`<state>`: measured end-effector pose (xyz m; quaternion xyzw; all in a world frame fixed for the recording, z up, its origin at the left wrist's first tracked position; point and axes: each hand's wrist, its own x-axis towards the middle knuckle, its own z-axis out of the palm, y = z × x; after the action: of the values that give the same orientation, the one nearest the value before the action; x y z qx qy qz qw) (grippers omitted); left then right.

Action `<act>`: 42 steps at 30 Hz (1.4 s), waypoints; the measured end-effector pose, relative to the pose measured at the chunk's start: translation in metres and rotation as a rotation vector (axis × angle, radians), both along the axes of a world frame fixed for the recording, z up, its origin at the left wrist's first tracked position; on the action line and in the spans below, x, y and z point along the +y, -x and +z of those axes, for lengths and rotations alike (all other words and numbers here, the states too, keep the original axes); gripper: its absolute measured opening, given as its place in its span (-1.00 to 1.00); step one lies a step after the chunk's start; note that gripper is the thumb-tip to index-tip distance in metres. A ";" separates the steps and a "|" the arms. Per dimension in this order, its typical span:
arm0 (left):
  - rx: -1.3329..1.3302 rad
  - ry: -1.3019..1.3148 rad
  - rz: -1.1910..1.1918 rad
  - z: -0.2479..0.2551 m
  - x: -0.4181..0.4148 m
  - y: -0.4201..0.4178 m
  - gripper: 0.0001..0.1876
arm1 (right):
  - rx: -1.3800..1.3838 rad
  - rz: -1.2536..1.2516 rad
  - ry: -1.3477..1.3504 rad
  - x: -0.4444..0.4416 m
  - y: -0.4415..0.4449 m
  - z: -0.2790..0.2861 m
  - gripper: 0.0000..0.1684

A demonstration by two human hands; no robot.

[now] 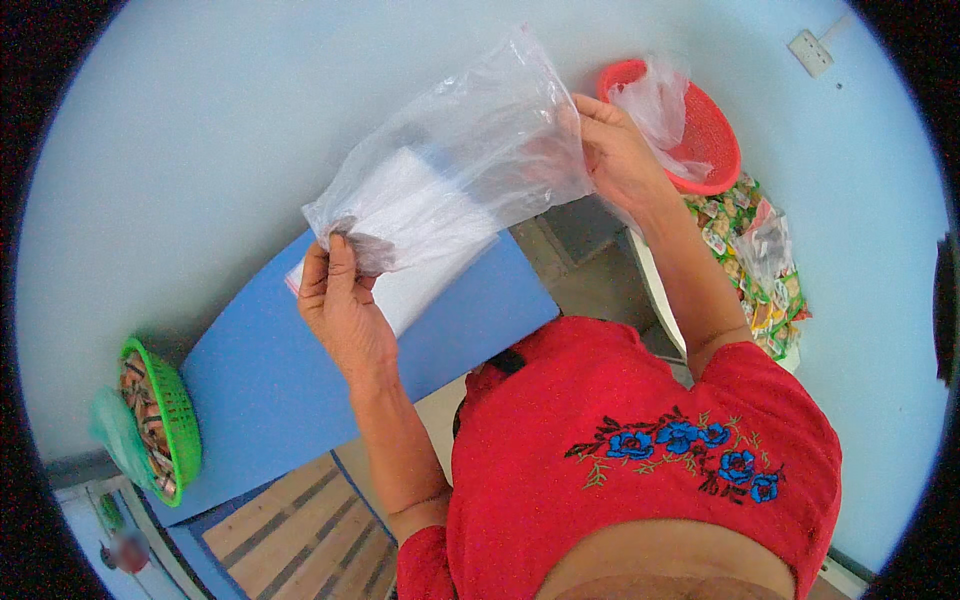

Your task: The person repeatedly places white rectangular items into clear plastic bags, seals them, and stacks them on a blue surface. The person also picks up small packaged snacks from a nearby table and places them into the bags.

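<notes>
A clear plastic bag [480, 127] is stretched between my two hands, above a blue table. My left hand [345, 307] pinches its lower left end between thumb and fingers, where the film is bunched. At the opposite end, my right hand [622, 157] holds the bag by its edge. Some of the right fingertips lie behind or inside the film; I cannot tell which. Beneath the bag, a stack of flat plastic bags [420, 292] lies on the blue table [300, 367], partly covered by the bag and my left hand.
At the table's left end stands a green basket [184, 427] of small wrapped packets. A red basket [720, 142] holding crumpled clear plastic is at the upper right. Below it lie many colourful packets [757, 292]. A wooden slatted surface [300, 525] is at lower left, near a blurred person [129, 551].
</notes>
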<state>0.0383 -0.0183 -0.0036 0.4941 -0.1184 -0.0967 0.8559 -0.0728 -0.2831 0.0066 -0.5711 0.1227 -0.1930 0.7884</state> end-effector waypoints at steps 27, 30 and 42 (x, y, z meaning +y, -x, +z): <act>-0.405 -0.267 -0.250 0.053 0.016 0.003 -0.69 | -0.247 0.052 0.582 0.098 -0.048 0.071 -0.76; -0.424 -0.359 -0.151 0.042 0.020 -0.005 -0.74 | -0.189 -0.098 0.488 0.094 -0.036 0.074 -0.77; -0.192 -0.022 -0.084 0.038 0.015 -0.009 -0.89 | -0.161 -0.199 0.354 0.063 -0.012 0.071 -0.77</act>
<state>0.0476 -0.0029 0.0344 0.5048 -0.2193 -0.0860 0.8304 -0.0609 -0.2197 0.0776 -0.6683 0.0791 -0.3333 0.6603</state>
